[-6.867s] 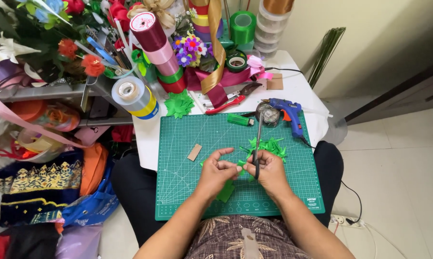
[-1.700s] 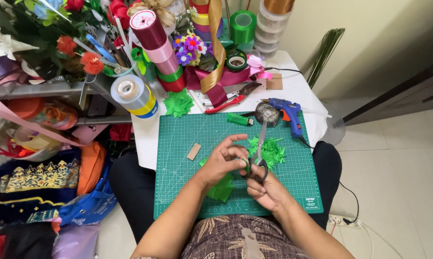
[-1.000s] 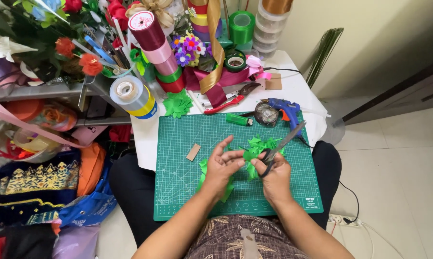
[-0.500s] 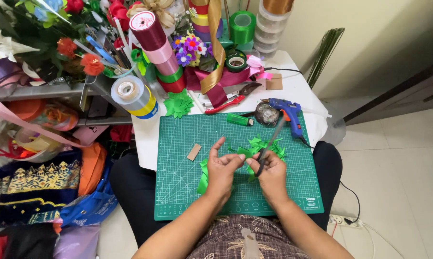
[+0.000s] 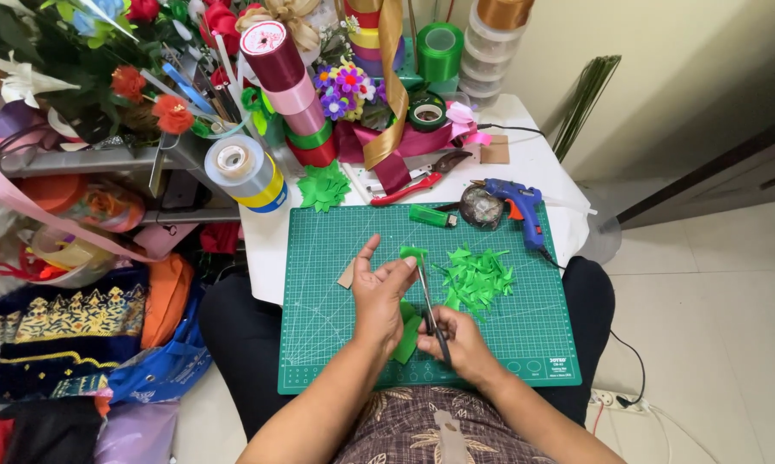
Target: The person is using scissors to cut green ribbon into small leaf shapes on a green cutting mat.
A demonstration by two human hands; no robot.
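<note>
Both hands work over the dark green gridded cutting mat [image 5: 336, 344] that lies across the person's lap and the edge of the small white table [image 5: 525, 137]. Left hand [image 5: 379, 296] pinches a strip of bright green satin ribbon [image 5: 409, 331] between thumb and fingers, with the index finger raised free; one end of the ribbon sticks up above the fingertips and the rest hangs down below the palm. Right hand [image 5: 460, 339] is closed around the handles of a pair of slim metal scissors [image 5: 428, 296], whose blades point up and away toward the ribbon's upper end, right beside the left fingertips. Whether the blades are parted cannot be told.

Just right of the hands, a loose heap of cut green ribbon pieces [image 5: 476, 277] lies on the mat. Near the mat's far edge are a small green lighter [image 5: 430, 216] and a blue hot glue gun [image 5: 516, 202]. Red-handled pliers [image 5: 417, 176] rest on the table beyond, in front of stacked spools of coloured ribbon [image 5: 288, 94].
</note>
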